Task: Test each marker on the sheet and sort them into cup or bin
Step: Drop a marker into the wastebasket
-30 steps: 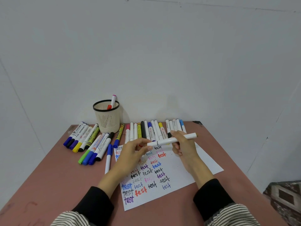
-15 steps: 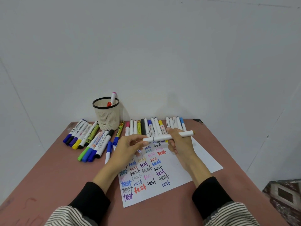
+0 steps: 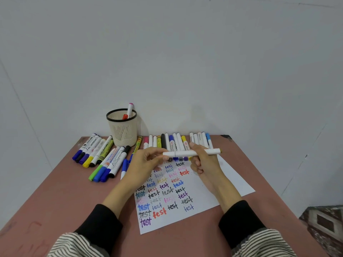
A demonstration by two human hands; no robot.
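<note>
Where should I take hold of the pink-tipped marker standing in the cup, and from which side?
Pinch the pink-tipped marker by its upper barrel, just under the tip, coming from above. It leans on the far right rim of the cup and is the only part sticking up past the black rim; the mesh wall blocks any side approach lower down. Lift along its tilt to clear the red marker beside it.

Both hands hold a white marker [image 3: 192, 153] level above the test sheet [image 3: 228, 180]: left hand [image 3: 146, 164] pinches its 9 o'clock end, right hand [image 3: 205, 162] grips mid-barrel. Mesh cup [image 3: 122, 128] w/ two markers at 11 o'clock on table [image 3: 61, 197].
</note>
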